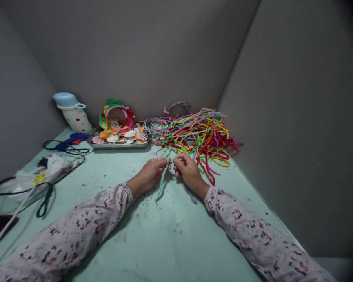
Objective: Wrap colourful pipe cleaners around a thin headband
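Pinching a mint-green fuzzy strand, the left hand had thumb and forefinger closed on it over the pale green tabletop, its soft end dangling toward the person; the right hand met it, thumb and forefinger drawn together, anything between them too small to tell. Beyond lay a tangle of fuzzy strands, bendy, red, yellow, green, pink and lilac, with smooth grey wire coils at its left. Shallow metal tray: ribbed, fan-shaped seashells, orange, white and speckled, fuzzy hoops standing on them. Left of it, a blue-lidded bottle leaned, contents hidden; nearer, a crumpled translucent bag beside black cord
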A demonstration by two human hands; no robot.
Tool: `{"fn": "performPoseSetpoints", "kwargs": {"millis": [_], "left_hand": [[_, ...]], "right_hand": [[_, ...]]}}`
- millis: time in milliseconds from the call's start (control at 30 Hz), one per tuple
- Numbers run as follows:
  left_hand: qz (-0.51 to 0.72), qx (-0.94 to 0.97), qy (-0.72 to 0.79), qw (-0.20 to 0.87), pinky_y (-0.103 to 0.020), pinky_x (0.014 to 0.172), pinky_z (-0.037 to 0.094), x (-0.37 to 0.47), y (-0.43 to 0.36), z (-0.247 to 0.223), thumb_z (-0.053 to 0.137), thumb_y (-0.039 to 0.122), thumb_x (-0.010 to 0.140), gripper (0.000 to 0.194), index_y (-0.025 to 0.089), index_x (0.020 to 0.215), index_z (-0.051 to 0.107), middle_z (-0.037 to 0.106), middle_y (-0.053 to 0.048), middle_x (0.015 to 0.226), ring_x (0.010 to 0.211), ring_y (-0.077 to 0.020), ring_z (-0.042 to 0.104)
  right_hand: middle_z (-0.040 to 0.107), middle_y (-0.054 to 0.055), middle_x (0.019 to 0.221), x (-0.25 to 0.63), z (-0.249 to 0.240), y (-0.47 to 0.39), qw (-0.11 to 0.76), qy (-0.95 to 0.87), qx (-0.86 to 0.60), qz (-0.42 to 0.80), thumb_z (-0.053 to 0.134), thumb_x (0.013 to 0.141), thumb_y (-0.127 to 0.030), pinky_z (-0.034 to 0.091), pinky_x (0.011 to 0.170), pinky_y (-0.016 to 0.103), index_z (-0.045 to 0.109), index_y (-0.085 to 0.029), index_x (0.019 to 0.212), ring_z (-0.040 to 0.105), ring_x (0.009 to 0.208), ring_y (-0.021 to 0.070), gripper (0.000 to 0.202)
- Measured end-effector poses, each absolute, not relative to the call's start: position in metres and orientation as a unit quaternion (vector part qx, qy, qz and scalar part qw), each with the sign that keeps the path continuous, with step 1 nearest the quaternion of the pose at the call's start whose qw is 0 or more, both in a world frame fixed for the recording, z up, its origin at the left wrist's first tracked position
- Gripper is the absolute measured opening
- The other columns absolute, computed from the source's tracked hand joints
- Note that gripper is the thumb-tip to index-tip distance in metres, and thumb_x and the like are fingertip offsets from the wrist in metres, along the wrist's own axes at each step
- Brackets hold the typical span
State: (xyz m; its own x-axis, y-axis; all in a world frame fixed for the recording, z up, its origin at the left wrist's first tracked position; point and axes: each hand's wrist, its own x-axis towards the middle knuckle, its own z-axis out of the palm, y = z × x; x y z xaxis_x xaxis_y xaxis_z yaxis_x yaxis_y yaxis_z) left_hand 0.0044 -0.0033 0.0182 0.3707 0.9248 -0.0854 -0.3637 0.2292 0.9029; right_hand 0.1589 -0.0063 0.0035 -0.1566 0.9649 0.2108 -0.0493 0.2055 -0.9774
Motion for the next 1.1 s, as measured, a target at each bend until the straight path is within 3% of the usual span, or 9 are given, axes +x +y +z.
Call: {"fn": "performPoseSetpoints", "kwargs": {"millis": [400,667,1100], "left_hand": [[0.451,0.441,0.348,0.694,-0.023,0.056,0.039,0.0051,-0.0042,0.0212,0.07,0.035,0.074,0.025,0.01,0.069,0.065,0.061,-0.003,0.066,0.059,-0.0109,0.053],[0.462,0.432,0.317,0.707,-0.023,0.06,0.041,0.0047,-0.0035,0.0179,0.069,0.028,0.075,0.018,0.01,0.073,0.066,0.062,-0.004,0.07,0.064,-0.0112,0.055],[0.457,0.457,0.36,0.673,-0.023,0.054,0.038,0.0041,-0.0035,0.0184,0.069,0.031,0.075,0.022,0.01,0.068,0.065,0.061,-0.003,0.064,0.055,-0.0095,0.052]], "right_hand": [[0.055,-0.007,0.062,0.1597,0.0027,-0.0051,0.512,-0.57,-0.395,0.507,0.057,0.081,-0.047,0.038,0.042,0.017,0.053,-0.021,0.089,0.05,0.044,0.0062,0.027],[0.054,-0.007,0.062,0.1599,0.0031,-0.0041,0.508,-0.563,-0.401,0.514,0.057,0.081,-0.047,0.037,0.042,0.017,0.053,-0.021,0.089,0.05,0.044,0.0063,0.027],[0.055,-0.007,0.061,0.1602,0.0033,-0.0039,0.506,-0.553,-0.4,0.527,0.058,0.08,-0.047,0.038,0.041,0.017,0.053,-0.021,0.09,0.049,0.043,0.0058,0.028]]}}
